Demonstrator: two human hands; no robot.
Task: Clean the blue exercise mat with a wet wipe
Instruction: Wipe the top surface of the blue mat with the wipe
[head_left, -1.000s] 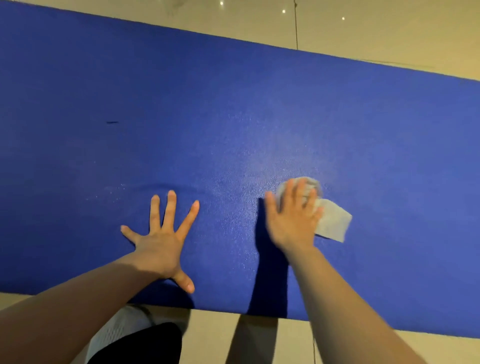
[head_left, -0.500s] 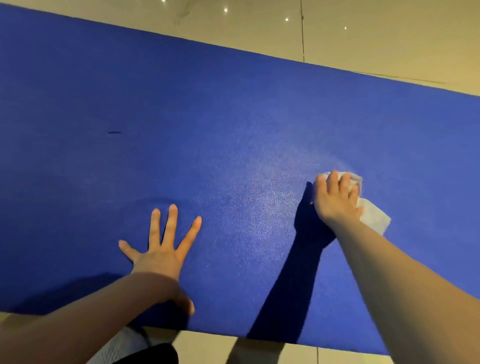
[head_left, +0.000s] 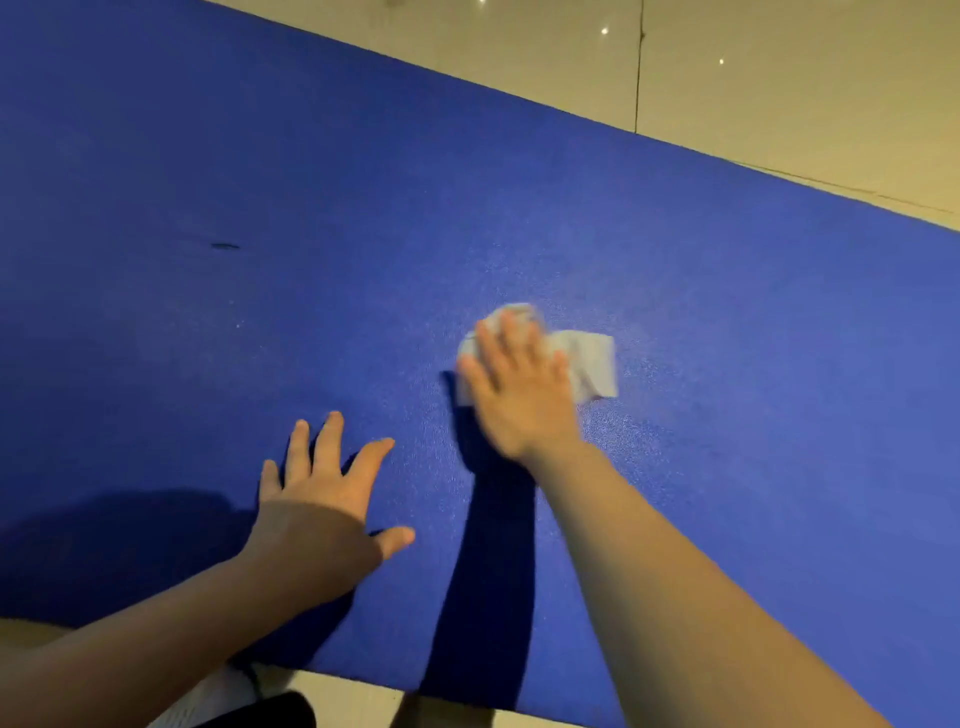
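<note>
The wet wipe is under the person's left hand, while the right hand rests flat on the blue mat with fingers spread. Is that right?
Not quite: the hands are swapped. In the head view the wet wipe lies under the right hand, which presses it on the blue mat, while the left hand rests flat on the mat with fingers spread.

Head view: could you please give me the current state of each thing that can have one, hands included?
Mat: unrolled flat on the floor, a small dark mark at its left.
Wipe: crumpled, pressed to the mat under the right hand, one end sticking out.
Right hand: fingers straight, pressing the wipe; blurred.
Left hand: fingers spread, flat on the mat.
Floor: tiled, glossy with light spots.
</note>
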